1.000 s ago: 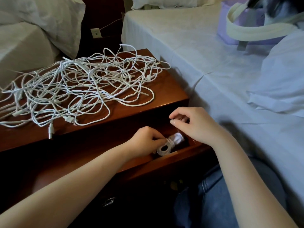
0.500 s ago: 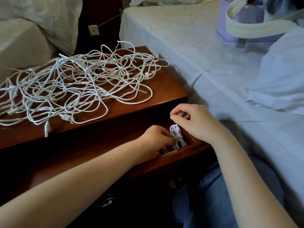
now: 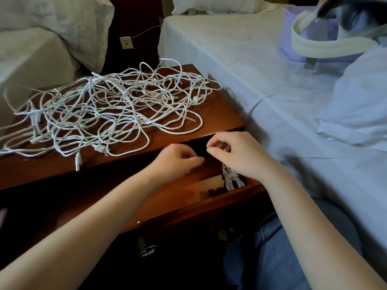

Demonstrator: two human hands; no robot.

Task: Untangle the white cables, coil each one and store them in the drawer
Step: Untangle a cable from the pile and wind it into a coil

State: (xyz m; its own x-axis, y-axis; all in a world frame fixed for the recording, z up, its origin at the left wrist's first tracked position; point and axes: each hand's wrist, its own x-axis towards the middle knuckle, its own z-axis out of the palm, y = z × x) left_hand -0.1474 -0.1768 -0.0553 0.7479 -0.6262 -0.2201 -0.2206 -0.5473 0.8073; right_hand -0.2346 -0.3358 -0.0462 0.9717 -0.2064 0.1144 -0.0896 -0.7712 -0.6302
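Observation:
A big tangle of white cables (image 3: 109, 109) covers the top of the dark wooden nightstand (image 3: 222, 114). Below it the drawer (image 3: 188, 203) is pulled open. One coiled white cable (image 3: 231, 180) lies in the drawer's right end, partly hidden under my right wrist. My left hand (image 3: 178, 159) hovers over the drawer with its fingers loosely curled and nothing in them. My right hand (image 3: 236, 155) is just right of it, above the coil, fingers also loosely curled and empty. Neither hand touches the coil.
A bed with a white sheet (image 3: 272, 80) runs along the right of the nightstand, with a lilac bag (image 3: 293, 38) on it. Another bed with pillows (image 3: 52, 28) stands at the left. A wall socket (image 3: 126, 42) is behind. My jeans-clad knee (image 3: 272, 248) is below the drawer.
My left hand let go of the coiled cable, which now lies in the drawer's right end. Both hands rose out of the drawer toward the nightstand's front edge.

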